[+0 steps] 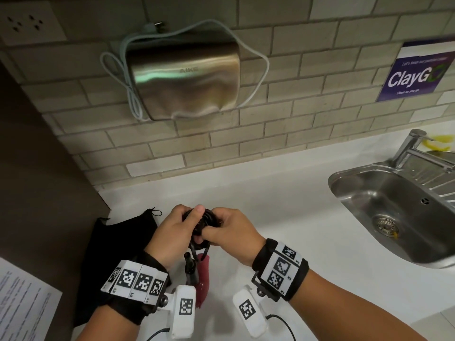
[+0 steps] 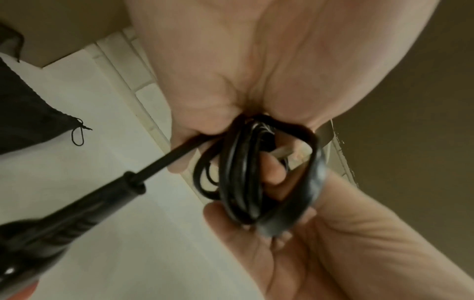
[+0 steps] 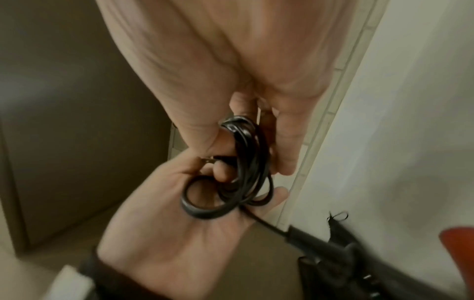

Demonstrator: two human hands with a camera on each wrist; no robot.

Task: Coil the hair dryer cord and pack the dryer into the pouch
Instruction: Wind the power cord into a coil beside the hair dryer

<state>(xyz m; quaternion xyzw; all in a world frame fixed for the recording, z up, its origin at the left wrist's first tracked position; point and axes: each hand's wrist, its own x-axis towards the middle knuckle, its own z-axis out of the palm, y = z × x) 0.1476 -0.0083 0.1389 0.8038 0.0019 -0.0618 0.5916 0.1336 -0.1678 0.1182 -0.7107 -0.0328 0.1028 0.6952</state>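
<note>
Both hands hold a coil of black cord point(image 1: 200, 223) above the white counter. My left hand point(image 1: 179, 226) grips the coil point(image 2: 243, 172) from the left, thumb on top. My right hand point(image 1: 222, 230) pinches the same coil point(image 3: 246, 162) from the right. From the coil a short run of cord leads down to the hair dryer point(image 1: 200, 274), red with a black handle point(image 2: 64, 219), hanging under the hands. The black drawstring pouch point(image 1: 118, 244) lies flat on the counter at the left, beside my left wrist.
A steel sink point(image 1: 394, 212) with a tap point(image 1: 413, 146) sits at the right. A metal hand dryer point(image 1: 184, 80) with a white cable is on the tiled wall. A brown panel point(image 1: 37, 180) borders the counter at the left, with a printed sheet point(image 1: 22, 306) below it.
</note>
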